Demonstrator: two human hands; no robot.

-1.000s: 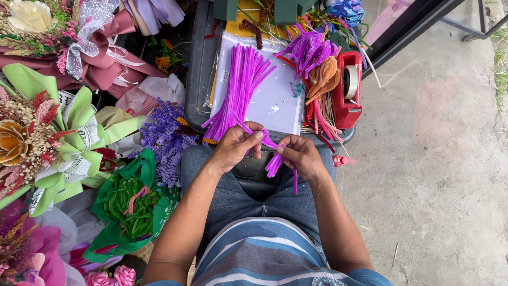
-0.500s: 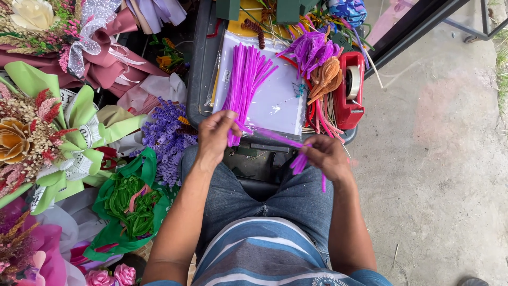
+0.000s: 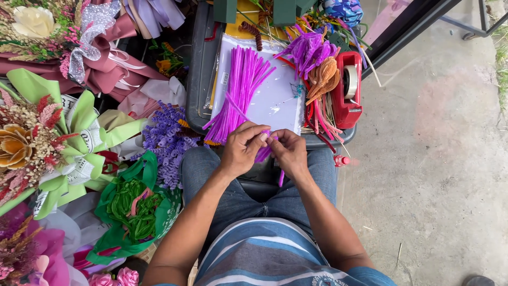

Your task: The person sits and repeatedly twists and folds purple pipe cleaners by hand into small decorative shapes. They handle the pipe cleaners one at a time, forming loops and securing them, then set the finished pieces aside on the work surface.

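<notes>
A purple pipe cleaner (image 3: 264,152), pulled wide a moment ago, is now pinched between left hand (image 3: 242,148) and right hand (image 3: 288,151) over the lap, both grasping it, suggesting twisting.

A purple pipe cleaner (image 3: 266,150) is pinched between both hands above the lap, bent at the top, its loose end hanging down between the knees.

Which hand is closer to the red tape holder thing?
Right. The right hand is below and left of the red tape dispenser, apart from it. The left hand is farther left, by the purple pipe cleaners.
</notes>
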